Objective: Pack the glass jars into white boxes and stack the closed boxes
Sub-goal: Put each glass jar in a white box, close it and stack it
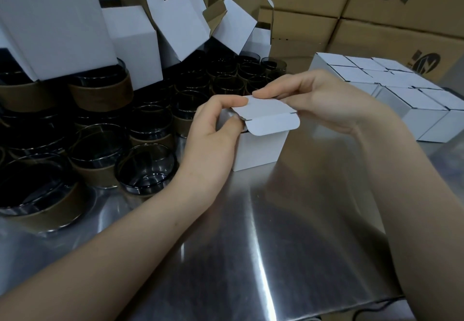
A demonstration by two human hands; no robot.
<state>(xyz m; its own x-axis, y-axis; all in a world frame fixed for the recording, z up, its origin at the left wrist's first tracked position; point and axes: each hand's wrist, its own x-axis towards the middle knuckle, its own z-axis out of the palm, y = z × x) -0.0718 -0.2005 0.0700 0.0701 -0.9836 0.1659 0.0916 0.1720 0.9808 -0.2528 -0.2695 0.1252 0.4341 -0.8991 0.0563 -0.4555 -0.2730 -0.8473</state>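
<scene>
Fingers (227, 101) of my left hand (213, 132) are curled over the upper left corner of the white box (261, 151). The index tip is on the lid (266, 109) and the thumb is pressed in at the side. This closed grip braces the box against the steel table (288, 232) so it cannot slide while the lid is worked. My right hand (324, 99) is likewise bent, its fingers gripping the lid's far edge from the right, which keeps the panel level as it comes down.

The tuck flap (273, 126) hangs over the front wall, outside it, not yet inserted. Judgement: the step in hand is closing, and the flap must next be guided in behind the front wall. Whether a jar is inside I cannot tell — the lid covers the opening.

Unpacked glass jars (148, 167), several with brown sleeves, stand close on the left, within the left hand's reach. Empty open boxes (135, 42) are heaped behind them. Closed boxes (401, 94) sit in a tight block to the right, near the right hand — a placement that suits a short transfer for stacking. Brown cartons (376, 19) line the back.
</scene>
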